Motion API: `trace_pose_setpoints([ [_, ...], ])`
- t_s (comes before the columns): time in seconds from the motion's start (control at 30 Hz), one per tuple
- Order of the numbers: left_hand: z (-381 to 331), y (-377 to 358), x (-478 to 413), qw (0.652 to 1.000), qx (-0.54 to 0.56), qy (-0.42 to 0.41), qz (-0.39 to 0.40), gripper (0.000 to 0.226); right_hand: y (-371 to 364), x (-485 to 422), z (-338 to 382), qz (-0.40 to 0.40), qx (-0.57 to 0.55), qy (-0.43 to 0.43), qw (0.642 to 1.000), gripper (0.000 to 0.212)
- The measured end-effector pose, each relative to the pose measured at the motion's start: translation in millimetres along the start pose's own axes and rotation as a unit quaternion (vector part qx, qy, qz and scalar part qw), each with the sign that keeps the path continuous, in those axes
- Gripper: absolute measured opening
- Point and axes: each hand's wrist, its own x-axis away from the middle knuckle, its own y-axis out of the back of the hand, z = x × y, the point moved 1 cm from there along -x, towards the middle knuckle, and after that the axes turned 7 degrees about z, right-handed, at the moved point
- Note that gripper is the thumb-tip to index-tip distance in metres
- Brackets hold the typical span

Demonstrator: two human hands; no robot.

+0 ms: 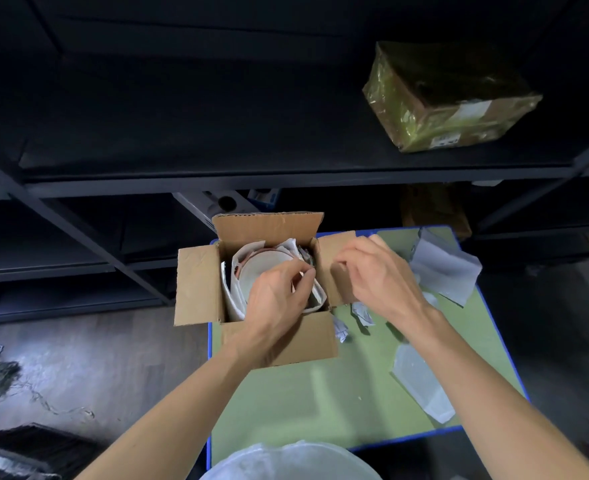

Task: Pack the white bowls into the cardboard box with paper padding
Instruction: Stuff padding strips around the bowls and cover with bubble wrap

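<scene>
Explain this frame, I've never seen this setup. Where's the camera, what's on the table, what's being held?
There is no machine here. A person works with bare hands, and the single picture comes from a wide-angle camera worn on the head, looking down at them. On the green table stands an open cardboard box. Inside it sits a white bowl with paper padding round it. The left hand reaches into the box and seems to pinch the padding at the box's right side. The right hand hovers over the right flap with curled fingers; whether it holds anything is unclear. Loose paper sheets lie right of the box.
</scene>
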Motion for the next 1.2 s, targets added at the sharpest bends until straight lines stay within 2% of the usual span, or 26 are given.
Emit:
trace_pose_setpoints([
  [0.2, -19.7, -6.2, 10.5, 0.997, -0.051, -0.053, 0.007, 0.023, -6.7, 38.0, -38.2, -0.044, -0.025, -0.044, 0.998, 0.024],
  [0.4, -71.7, -43.3, 13.5, 0.98, -0.103, -0.157, 0.065, 0.024, -18.8, 70.3, -83.2, 0.006, -0.031, -0.11, 0.993, 0.024],
  [0.5, -88.0, -70.0, 15.1, 0.971, -0.117, -0.183, 0.104, 0.022, -28.0, 90.9, -106.6, 0.023, -0.042, -0.147, 0.988, 0.026],
  [0.7, -99.5, -123.5, -3.0, 0.957, -0.177, -0.155, 0.17, 0.022, -44.0, 124.3, -152.6, 0.077, -0.056, -0.21, 0.973, 0.035],
  [1.0, -117.6, -188.6, -67.8, 0.93, -0.258, -0.109, 0.237, 0.042, -59.6, 128.5, -226.8, 0.095, -0.127, -0.281, 0.946, 0.05],
  [1.13, -119.3, -213.4, -87.9, 0.919, -0.269, -0.095, 0.272, 0.043, -70.5, 115.6, -254.8, 0.102, -0.199, -0.353, 0.908, 0.06],
  [1.2, -120.6, -225.0, -102.3, 0.915, -0.271, -0.081, 0.286, 0.046, -71.4, 106.1, -271.8, 0.097, -0.225, -0.385, 0.89, 0.057],
])
